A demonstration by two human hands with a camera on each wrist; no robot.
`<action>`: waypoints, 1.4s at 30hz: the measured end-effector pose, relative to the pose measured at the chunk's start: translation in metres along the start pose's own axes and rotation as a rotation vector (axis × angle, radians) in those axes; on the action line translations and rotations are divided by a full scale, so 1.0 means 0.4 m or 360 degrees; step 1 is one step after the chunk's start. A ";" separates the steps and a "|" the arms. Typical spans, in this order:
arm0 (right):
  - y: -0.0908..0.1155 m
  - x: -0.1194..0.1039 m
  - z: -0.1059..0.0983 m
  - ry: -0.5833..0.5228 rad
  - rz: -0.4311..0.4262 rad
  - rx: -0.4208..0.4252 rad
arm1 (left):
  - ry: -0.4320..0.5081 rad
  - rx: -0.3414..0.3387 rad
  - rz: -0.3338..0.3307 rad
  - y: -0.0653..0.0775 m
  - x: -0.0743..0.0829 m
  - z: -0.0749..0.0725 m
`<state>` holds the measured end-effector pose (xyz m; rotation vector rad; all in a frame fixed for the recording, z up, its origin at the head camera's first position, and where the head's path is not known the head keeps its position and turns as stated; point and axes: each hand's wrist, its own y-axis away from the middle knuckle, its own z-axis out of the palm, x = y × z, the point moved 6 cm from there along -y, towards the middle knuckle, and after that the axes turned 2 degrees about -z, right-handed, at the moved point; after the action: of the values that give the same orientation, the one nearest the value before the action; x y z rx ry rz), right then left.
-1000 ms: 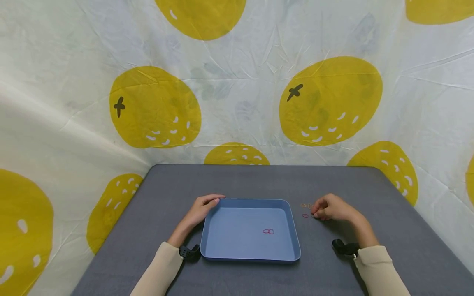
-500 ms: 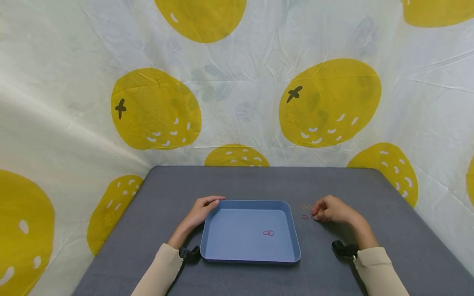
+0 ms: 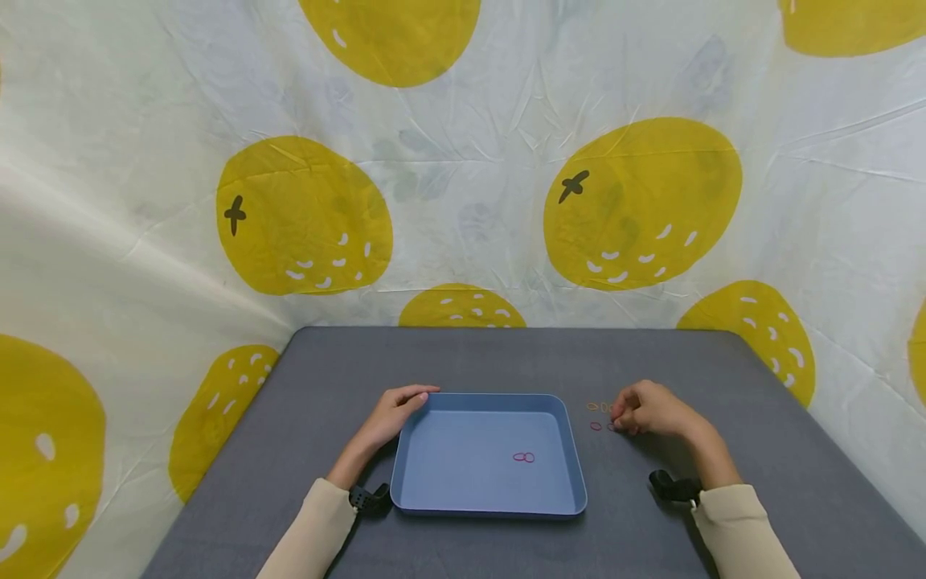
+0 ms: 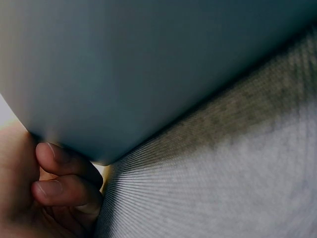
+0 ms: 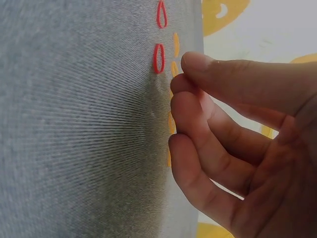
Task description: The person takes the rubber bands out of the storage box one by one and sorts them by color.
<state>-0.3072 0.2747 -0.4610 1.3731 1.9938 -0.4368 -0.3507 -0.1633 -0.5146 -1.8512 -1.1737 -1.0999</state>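
Observation:
A shallow blue tray (image 3: 470, 450) lies on the table, with two overlapping red rubber bands (image 3: 524, 457) inside it. My left hand (image 3: 391, 414) grips its far left corner; the left wrist view shows curled fingers (image 4: 64, 188) beneath that corner. Right of the tray, my right hand (image 3: 651, 408) is low over the table, its fingers bent and thumb close to the index fingertip. Beside it lie red rubber bands (image 5: 158, 58) and orange rubber bands (image 5: 176, 45), some partly behind the fingers. Whether anything is between those fingertips is hidden.
Grey cloth covers the table (image 3: 506, 358). Behind and to the left hangs a pale curtain (image 3: 470, 193) printed with big yellow fruit. Each wrist wears a black strap (image 3: 674, 486), below a beige sleeve (image 3: 741, 523).
The right hand has shifted slightly, so a second red rubber band shows more beside its fingertips. The left hand stays at the tray's corner. The whole view has dropped a little.

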 end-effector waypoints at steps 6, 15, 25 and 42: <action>0.001 -0.005 -0.010 0.0059 0.0017 0.0022 | 0.0012 0.0003 -0.0013 0.001 0.001 -0.002; 0.007 -0.041 -0.032 0.0108 -0.0041 0.0060 | 0.0027 0.0013 -0.0010 -0.001 0.005 -0.005; 0.012 -0.112 -0.044 0.0149 -0.0112 0.0098 | 0.0014 0.0008 -0.0014 0.001 0.004 -0.006; 0.016 -0.220 -0.031 0.0218 -0.0240 0.0115 | -0.0003 0.0012 -0.0016 0.001 0.004 0.001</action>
<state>-0.2860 0.2237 -0.3910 1.3326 2.2227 -0.4993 -0.3499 -0.1625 -0.5133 -1.8426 -1.1876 -1.0983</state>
